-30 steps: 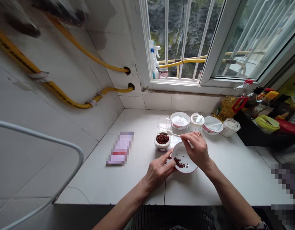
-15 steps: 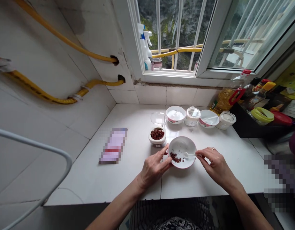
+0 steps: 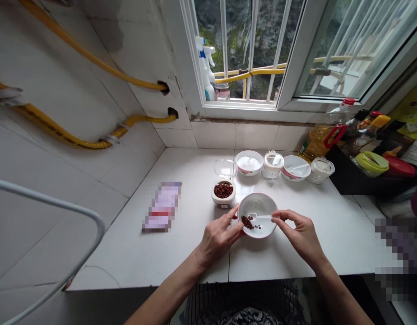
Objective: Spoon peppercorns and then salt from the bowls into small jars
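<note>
On the white tiled counter stands a white bowl (image 3: 266,205), tilted a little toward me. My left hand (image 3: 219,235) grips its left rim, thumb and fingers on either side. Small reddish-brown peppercorn-like pieces (image 3: 247,222) lie in the bowl's lower left. Between thumb and fingertips, my right hand (image 3: 300,232) pinches the handle of a small white spoon (image 3: 262,217). The spoon's head is in the bowl, at the edge of the pieces. Just behind my left fingers sits an open white jar (image 3: 223,198) full of the same pieces, its clear lid (image 3: 225,168) raised behind.
Along the back are a bowl of white grains (image 3: 249,163), a lidded white jar (image 3: 273,164), another bowl (image 3: 295,168) and a second lidded jar (image 3: 321,170). Bottles and an oil jug (image 3: 317,140) crowd the right corner. A blurred purple packet (image 3: 162,207) lies left.
My right hand has moved slightly left, bringing the spoon's head from the bowl's middle to the reddish-brown pieces. My left hand keeps its hold on the bowl.
</note>
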Action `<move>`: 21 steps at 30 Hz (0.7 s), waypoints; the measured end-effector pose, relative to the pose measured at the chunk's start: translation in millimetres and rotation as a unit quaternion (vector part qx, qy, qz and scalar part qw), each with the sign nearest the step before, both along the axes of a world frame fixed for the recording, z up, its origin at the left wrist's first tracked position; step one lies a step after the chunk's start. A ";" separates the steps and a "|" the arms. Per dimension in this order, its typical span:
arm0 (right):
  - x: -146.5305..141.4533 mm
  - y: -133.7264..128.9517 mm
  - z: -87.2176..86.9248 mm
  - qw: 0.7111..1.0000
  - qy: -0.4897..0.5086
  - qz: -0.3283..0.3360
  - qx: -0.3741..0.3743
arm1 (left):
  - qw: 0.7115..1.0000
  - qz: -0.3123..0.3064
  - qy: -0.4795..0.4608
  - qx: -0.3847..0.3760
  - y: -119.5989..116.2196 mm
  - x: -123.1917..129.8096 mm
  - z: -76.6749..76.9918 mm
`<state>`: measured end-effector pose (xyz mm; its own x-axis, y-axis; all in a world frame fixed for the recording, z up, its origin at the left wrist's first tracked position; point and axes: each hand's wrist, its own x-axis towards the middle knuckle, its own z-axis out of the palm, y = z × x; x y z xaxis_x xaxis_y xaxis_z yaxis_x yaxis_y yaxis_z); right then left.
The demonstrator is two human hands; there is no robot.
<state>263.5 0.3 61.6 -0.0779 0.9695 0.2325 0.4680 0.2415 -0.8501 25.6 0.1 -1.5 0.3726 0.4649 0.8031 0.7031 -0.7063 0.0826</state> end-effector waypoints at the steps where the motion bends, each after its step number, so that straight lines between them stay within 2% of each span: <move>1: 0.9 -0.2 0.6 1.000 0.002 -0.003 0.003 | 1.000 0.000 0.000 0.001 0.0 0.1 0.1; 10: 3.8 -0.2 -7.6 0.998 -0.023 0.016 0.057 | 1.000 0.004 0.009 -0.008 -0.6 -1.1 -0.8; 21: 6.0 -0.1 -17.0 0.998 -0.028 -0.002 0.054 | 1.000 -0.001 0.003 0.000 -0.1 0.0 2.5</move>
<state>269.5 0.2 44.6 -0.0899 0.9396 0.3303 0.5144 0.3278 -0.7924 25.6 0.0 1.0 0.3778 0.4642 0.8011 0.7019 -0.7079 0.0792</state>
